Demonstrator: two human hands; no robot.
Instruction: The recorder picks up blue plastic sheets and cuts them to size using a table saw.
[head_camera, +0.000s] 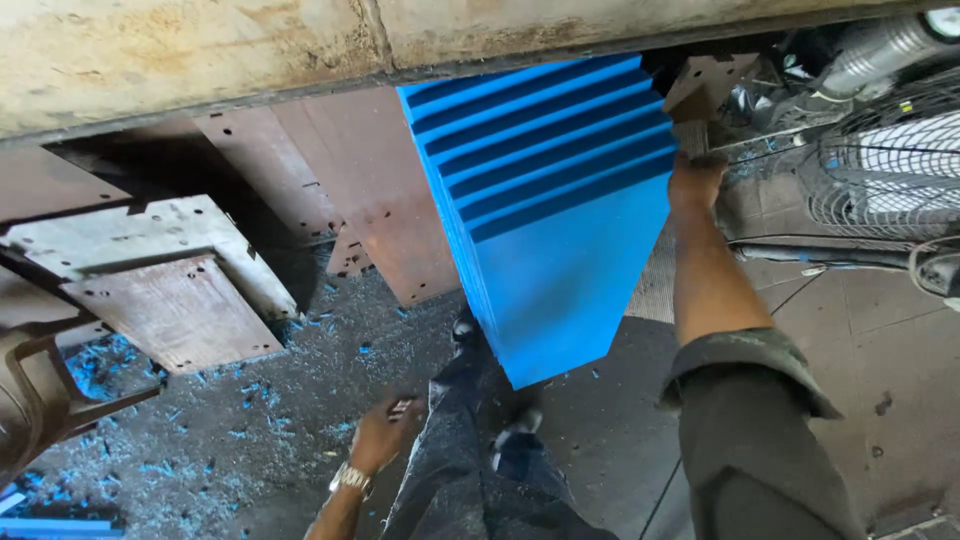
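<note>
A thick stack of bright blue plastic sheets (545, 215) stands on edge on the floor, leaning against the wall, its upper sheets stepped like stairs. My right hand (694, 180) reaches forward and grips the stack's upper right edge. My left hand (385, 432), with a metal watch on the wrist, hangs low by my leg, fingers curled, holding nothing that I can see. My dark trousers and shoes show below the stack.
Brown metal plates (370, 190) lean against the wall left of the stack. A rusty drilled plate (180, 310) lies on a frame at left. Blue shavings (250, 395) litter the dark floor. A wire-guarded fan (890, 170) and cables stand at right.
</note>
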